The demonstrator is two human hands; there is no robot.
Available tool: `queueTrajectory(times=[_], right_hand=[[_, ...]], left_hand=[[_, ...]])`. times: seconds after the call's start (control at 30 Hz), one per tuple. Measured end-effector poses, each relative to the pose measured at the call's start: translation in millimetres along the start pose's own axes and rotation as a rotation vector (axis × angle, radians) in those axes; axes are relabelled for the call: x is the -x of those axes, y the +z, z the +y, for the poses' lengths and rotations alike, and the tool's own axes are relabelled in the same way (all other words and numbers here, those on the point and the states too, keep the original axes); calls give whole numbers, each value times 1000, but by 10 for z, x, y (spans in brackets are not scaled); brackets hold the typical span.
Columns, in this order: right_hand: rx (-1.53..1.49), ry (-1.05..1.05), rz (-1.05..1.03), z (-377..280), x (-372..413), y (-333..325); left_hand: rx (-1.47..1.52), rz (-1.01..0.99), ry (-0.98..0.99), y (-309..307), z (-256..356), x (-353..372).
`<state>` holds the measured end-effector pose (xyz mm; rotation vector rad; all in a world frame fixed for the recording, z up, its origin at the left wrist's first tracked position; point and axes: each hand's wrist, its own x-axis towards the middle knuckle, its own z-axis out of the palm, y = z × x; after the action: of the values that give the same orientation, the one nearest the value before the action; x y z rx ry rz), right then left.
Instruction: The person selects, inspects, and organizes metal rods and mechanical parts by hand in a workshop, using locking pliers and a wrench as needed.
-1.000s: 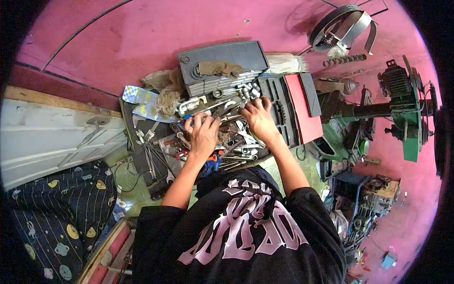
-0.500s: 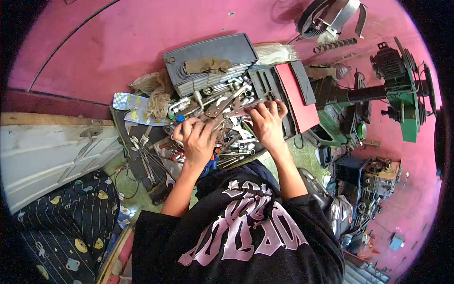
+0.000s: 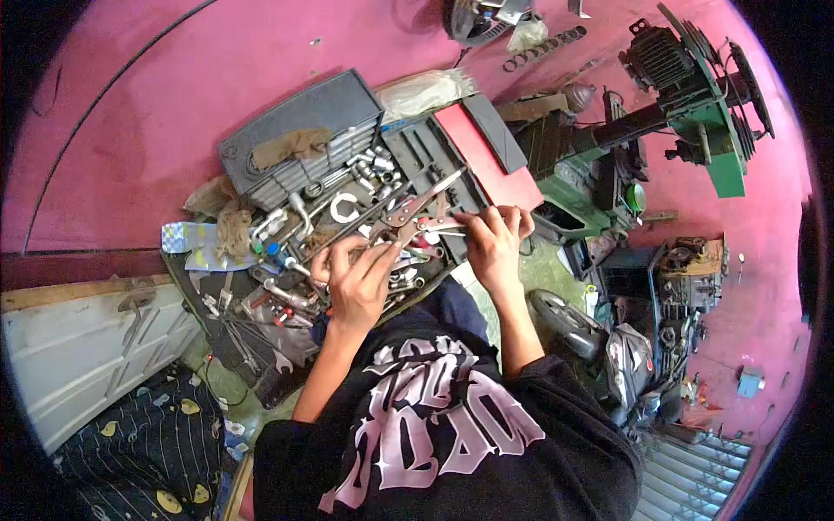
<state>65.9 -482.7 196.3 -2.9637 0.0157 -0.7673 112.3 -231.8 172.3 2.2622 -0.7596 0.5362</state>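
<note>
My right hand (image 3: 495,243) grips the handles of large metal pliers (image 3: 415,208), lifted over a pile of wrenches and sockets (image 3: 295,286). My left hand (image 3: 358,280) sits just left of them, fingers curled around a metal tool from the pile, its shape hard to make out. Behind the pile stands an open grey tool case (image 3: 304,130) with a brown rag (image 3: 291,146) on it. Next to it lies a dark socket tray (image 3: 426,156) with a red panel (image 3: 486,161).
Green engine machinery (image 3: 695,78) and other engine parts (image 3: 678,286) crowd the right side on the pink floor (image 3: 130,130). A white panel (image 3: 78,347) and a patterned dark cloth (image 3: 130,451) lie at the lower left. Dirty rags (image 3: 230,230) sit beside the tools.
My right hand has picked the large pliers out of the pile and raised them. My left hand shifted left in the tools. The view has rotated and swung left.
</note>
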Motion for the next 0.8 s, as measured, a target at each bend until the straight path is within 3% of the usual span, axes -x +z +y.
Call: queueTrajectory(times=[0.23, 0.4, 0.8], right_hand=[[-119, -8, 38, 581, -38, 184], [-224, -11, 97, 1359, -180, 273], [-223, 268, 260, 3497, -664, 176]], left_hand=[[-140, -42, -29, 300, 441, -268], [-177, -24, 3, 902, 853, -610], [-182, 1, 281, 2412, 1872, -2378]])
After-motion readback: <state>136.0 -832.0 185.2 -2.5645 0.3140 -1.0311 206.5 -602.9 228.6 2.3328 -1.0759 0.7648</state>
